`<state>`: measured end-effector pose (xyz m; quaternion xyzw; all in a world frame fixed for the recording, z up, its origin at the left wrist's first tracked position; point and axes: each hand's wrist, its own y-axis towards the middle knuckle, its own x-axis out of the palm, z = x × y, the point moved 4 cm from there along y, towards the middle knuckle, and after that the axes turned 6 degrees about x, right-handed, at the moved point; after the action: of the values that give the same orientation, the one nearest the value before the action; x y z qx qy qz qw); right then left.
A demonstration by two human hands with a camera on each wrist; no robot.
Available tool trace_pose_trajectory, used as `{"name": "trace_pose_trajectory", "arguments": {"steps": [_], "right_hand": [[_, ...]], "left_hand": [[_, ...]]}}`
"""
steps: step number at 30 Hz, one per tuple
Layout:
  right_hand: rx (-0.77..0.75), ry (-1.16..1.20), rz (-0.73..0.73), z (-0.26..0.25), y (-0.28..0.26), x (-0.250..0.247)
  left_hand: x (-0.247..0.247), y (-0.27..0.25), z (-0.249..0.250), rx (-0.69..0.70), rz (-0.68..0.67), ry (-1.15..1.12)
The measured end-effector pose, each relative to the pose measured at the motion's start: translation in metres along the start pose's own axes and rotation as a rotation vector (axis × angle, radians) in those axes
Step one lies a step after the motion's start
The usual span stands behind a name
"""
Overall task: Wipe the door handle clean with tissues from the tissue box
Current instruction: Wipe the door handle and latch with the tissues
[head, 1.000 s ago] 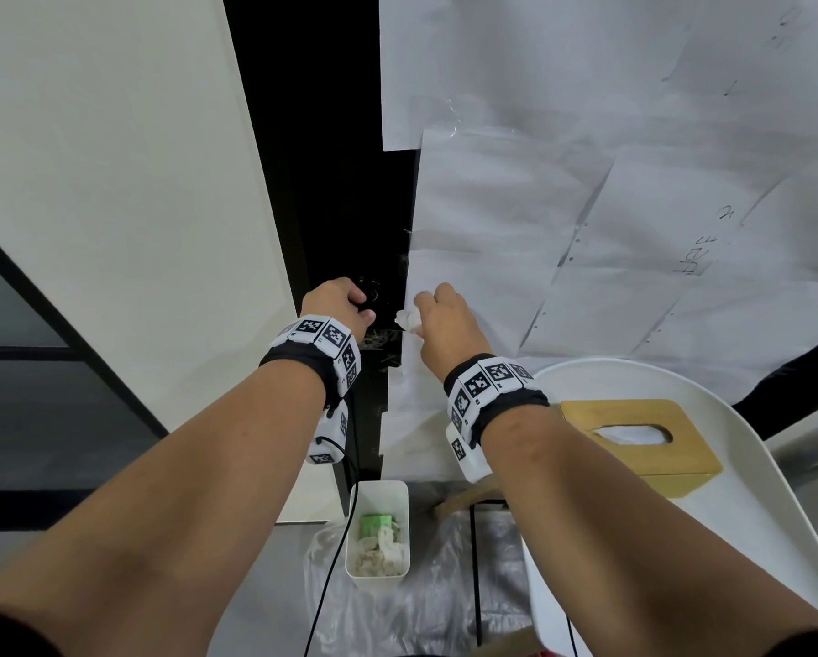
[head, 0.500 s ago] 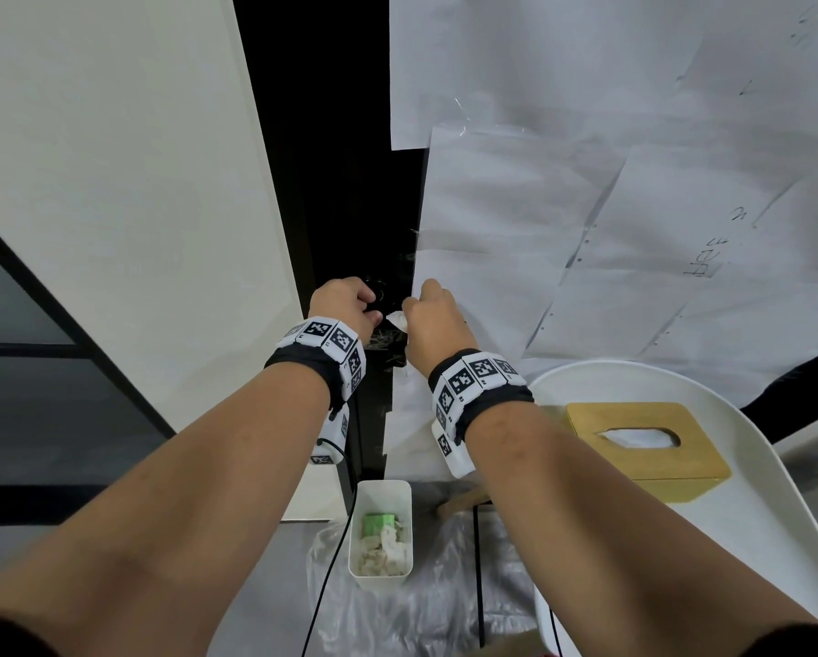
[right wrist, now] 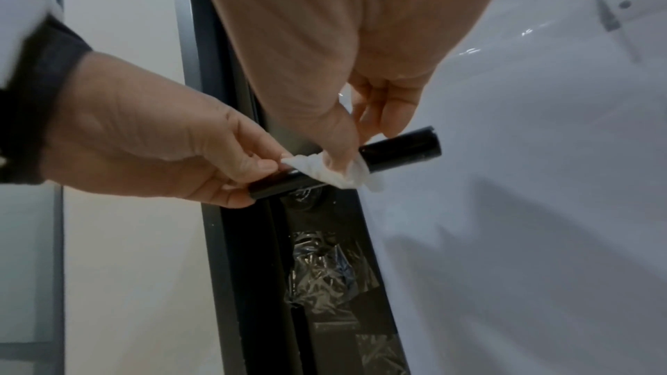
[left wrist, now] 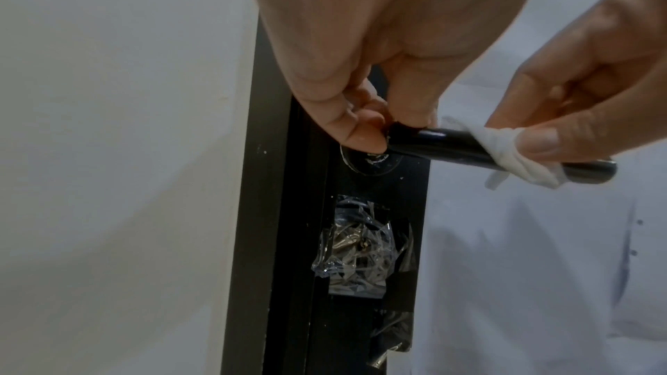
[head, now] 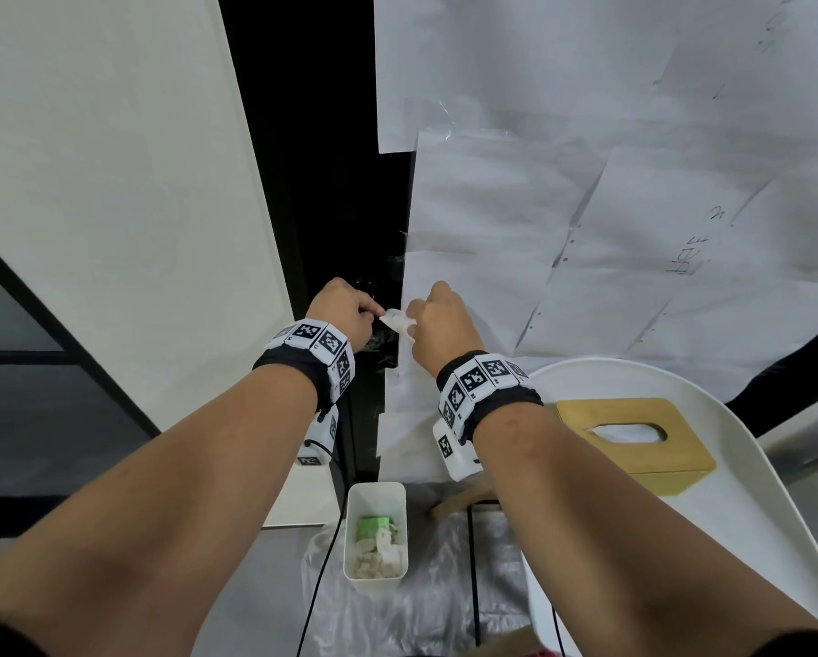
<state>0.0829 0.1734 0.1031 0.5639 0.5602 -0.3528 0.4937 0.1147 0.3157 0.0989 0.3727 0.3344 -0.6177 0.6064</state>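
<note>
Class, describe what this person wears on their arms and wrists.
Both forearms are bare. Each wrist carries a black wristband topped by a band of white tiles printed with black square markers. A small white box, also marker-printed, hangs under each wrist. Dark sleeve edges show at the frame's bottom corners.

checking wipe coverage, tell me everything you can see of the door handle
The door handle is a glossy black cylindrical lever, roughly level, on a round base on the black door edge. The left hand pinches its pivot end. The right hand presses a crumpled white tissue round it near the bare free end.
</note>
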Motion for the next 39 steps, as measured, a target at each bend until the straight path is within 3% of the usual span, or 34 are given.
{"name": "trace_pose_trajectory", "arguments": {"steps": [6,8,11,14,17,24,31,35,39], "right_hand": [[-0.034,0.045,-0.035,-0.024,0.000,0.004],[-0.032,0.084,-0.048,-0.028,0.002,0.005],[0.006,0.105,-0.067,-0.025,0.007,0.007],[0.023,0.097,-0.054,-0.017,0.010,0.007],[0.031,0.086,-0.056,-0.012,0.014,0.005],[-0.007,0.024,-0.114,-0.016,0.020,0.005],[-0.067,0.001,-0.077,-0.023,0.026,0.005],[-0.060,0.030,-0.068,-0.023,0.025,0.003],[-0.073,0.043,-0.072,-0.022,0.018,0.003]], "left_hand": [[-0.003,-0.013,0.001,0.077,0.158,-0.119],[-0.003,-0.011,0.002,0.070,0.128,-0.109],[-0.002,-0.006,0.000,-0.021,-0.033,-0.049],[-0.003,-0.002,-0.003,0.005,0.038,-0.046],[-0.002,-0.003,-0.004,-0.054,-0.011,-0.048],[-0.007,0.000,-0.002,-0.062,-0.037,0.038],[-0.011,-0.001,0.004,-0.049,-0.061,0.094],[-0.009,-0.004,0.002,0.014,0.025,0.024],[-0.009,-0.005,0.004,0.056,0.016,0.059]]}}
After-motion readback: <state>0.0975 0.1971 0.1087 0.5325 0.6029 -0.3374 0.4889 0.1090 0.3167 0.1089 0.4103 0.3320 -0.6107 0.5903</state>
